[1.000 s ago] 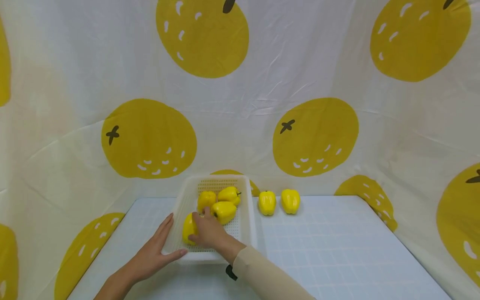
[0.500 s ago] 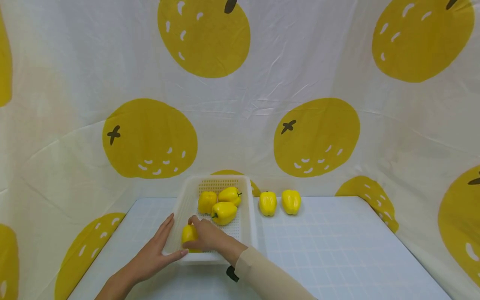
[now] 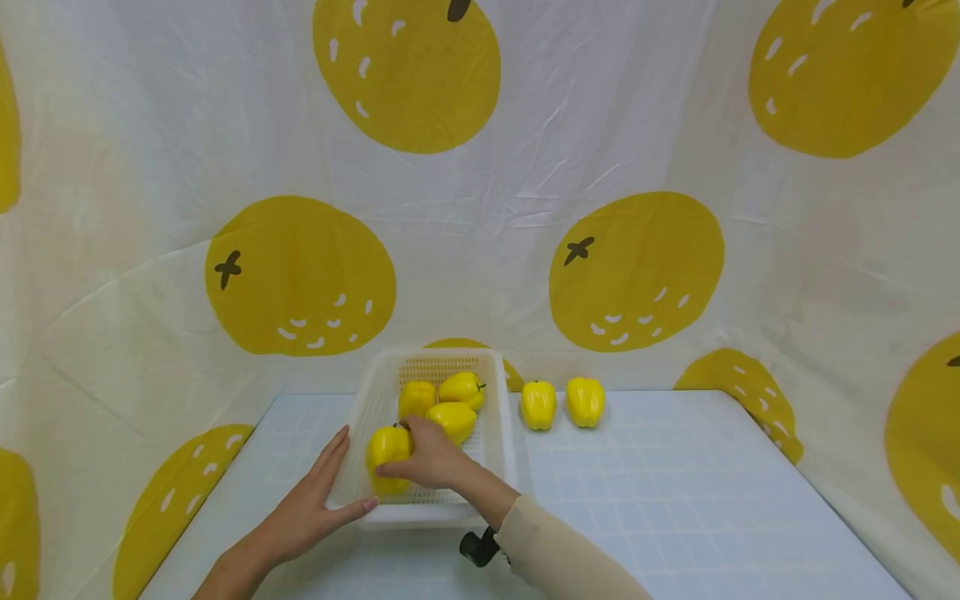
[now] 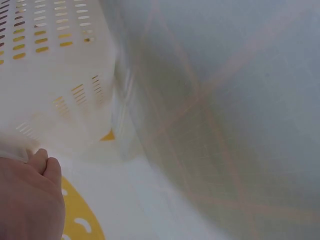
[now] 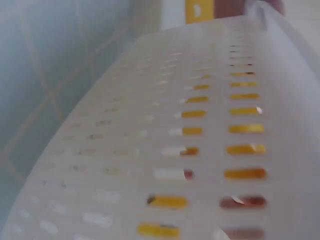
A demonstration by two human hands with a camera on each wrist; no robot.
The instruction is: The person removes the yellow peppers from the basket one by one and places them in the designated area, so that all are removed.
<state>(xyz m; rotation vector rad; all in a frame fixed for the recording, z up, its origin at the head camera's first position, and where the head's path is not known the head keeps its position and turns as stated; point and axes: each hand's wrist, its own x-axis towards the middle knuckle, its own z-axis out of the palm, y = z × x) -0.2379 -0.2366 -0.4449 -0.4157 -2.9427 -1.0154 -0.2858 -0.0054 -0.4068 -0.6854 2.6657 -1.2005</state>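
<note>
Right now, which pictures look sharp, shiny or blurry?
Head view: clearest, with small bright highlights on the two yellow peppers beside the basket; left wrist view: hazy, the left hand softly outlined; right wrist view: blurry, the basket's slots soft-edged.

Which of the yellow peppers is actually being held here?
The near-left pepper in the basket: the right hand grips it, while the other five peppers are not held.

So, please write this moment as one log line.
right hand: grips yellow pepper in basket; left hand: touches basket rim; basket: three other peppers; table: two peppers
</note>
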